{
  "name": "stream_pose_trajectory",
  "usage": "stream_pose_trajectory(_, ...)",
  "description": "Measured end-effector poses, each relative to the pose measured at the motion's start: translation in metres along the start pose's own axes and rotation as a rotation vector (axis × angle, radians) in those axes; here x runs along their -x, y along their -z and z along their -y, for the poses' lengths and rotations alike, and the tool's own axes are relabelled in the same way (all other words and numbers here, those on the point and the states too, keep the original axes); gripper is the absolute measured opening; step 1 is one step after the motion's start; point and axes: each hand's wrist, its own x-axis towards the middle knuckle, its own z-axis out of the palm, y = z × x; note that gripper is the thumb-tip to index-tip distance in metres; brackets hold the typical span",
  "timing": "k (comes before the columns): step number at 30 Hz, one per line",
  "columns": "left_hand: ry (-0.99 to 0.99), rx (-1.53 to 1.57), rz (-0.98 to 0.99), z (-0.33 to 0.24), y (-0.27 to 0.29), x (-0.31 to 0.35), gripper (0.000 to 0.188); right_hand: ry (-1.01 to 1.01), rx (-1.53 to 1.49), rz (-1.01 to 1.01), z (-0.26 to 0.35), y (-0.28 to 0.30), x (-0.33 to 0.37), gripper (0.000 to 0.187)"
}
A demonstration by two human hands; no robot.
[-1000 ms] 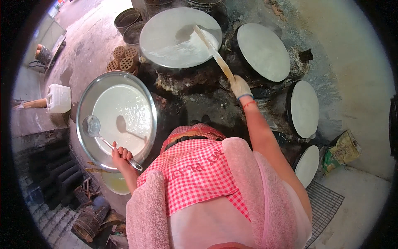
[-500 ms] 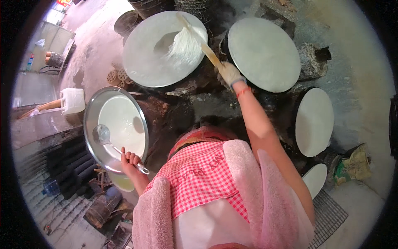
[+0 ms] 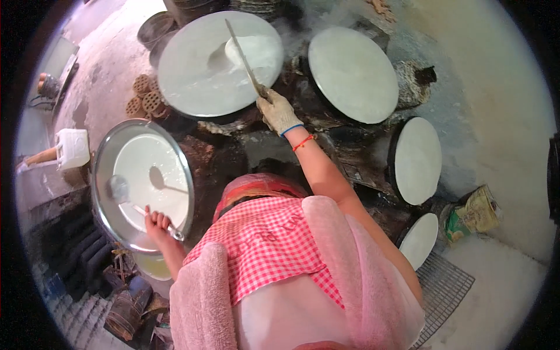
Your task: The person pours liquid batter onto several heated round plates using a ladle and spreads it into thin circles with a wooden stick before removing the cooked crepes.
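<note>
A worker's gloved right hand [image 3: 279, 111] grips the near end of a spreader [image 3: 244, 57], its long blade reaching away and slightly left over a round plate [image 3: 192, 64]. A glossy white pool [image 3: 256, 52] lies on that plate, beyond the right hand and just beside the blade. The bare left hand [image 3: 158, 225], fingers wrapped about a ladle [image 3: 118, 189], holds the bowl end over a metal basin [image 3: 108, 213] of white liquid [image 3: 143, 154]; the ladle's shadow falls on the liquid, to the right of the bowl. To the right of the right hand stands a second plate [image 3: 353, 76], coated pale.

The step in hand looks like spreading. Done well, it likely calls for a light, even wrist and a low blade angle, sweeping outward from the pool toward the rim; heavy pressure could scrape thin streaks, and a pause could leave ridges. Whether the blade's edge touches the plate along its length cannot be told here. Keeping the ladle level over the basin should confine drips, leaving attention for the right hand's stroke.
</note>
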Motion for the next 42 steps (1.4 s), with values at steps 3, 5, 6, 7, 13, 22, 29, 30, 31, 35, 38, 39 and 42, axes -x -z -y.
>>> stream_pose_trajectory(3, 0.147, 0.152, -0.071, 0.003, 0.013, -0.033, 0.031, -0.066, 0.124, 0.047, 0.04, -0.024, 0.006, 0.047)
stream_pose_trajectory(5, 0.046, 0.081, -0.104, -0.005, 0.009, -0.028, 0.01, -0.143, 0.004, -0.007, 0.055, -0.016, 0.017, 0.047)
stream_pose_trajectory(6, -0.05, -0.029, -0.159, -0.006, -0.012, -0.011, 0.015, -0.075, -0.122, -0.029, 0.04, -0.004, 0.022, 0.047)
stream_pose_trajectory(7, -0.051, -0.01, -0.154, -0.004, -0.014, -0.011, 0.015, -0.06, -0.11, -0.026, 0.037, -0.008, 0.019, 0.047)
stream_pose_trajectory(13, -0.064, -0.367, 0.106, -0.024, -0.025, -0.003, 0.037, -0.188, -0.144, 0.057, 0.035, -0.058, 0.035, 0.047)
stream_pose_trajectory(22, 0.041, -0.778, 0.515, 0.024, -0.211, 0.021, 0.047, -0.216, -0.14, 0.013, 0.018, 0.021, 0.0, 0.05)
stream_pose_trajectory(29, 0.267, -0.411, 0.421, 0.079, -0.257, 0.043, 0.033, -0.122, 0.091, 0.411, 0.007, 0.052, 0.053, 0.047)
stream_pose_trajectory(30, 0.26, -0.398, 0.39, 0.083, -0.257, 0.058, 0.033, -0.245, 0.025, 0.405, 0.018, 0.07, 0.071, 0.045)
stream_pose_trajectory(31, 0.304, -0.321, 0.417, 0.09, -0.26, 0.068, 0.022, -0.177, 0.001, 0.281, -0.017, 0.087, 0.074, 0.046)
stream_pose_trajectory(35, 0.262, -0.309, 0.425, 0.122, -0.264, 0.097, 0.019, -0.295, -0.38, -0.017, -0.025, 0.058, 0.069, 0.049)
stream_pose_trajectory(38, 0.259, -0.317, 0.439, 0.13, -0.282, 0.109, 0.02, -0.272, -0.356, 0.303, -0.016, 0.007, 0.06, 0.048)
stream_pose_trajectory(39, 0.24, -0.355, 0.457, 0.13, -0.288, 0.114, 0.024, -0.27, -0.373, 0.298, -0.017, 0.001, 0.061, 0.048)
stream_pose_trajectory(42, 0.531, -0.144, 0.437, 0.121, -0.298, 0.099, 0.014, -0.179, -0.46, 0.441, -0.006, -0.011, 0.069, 0.046)
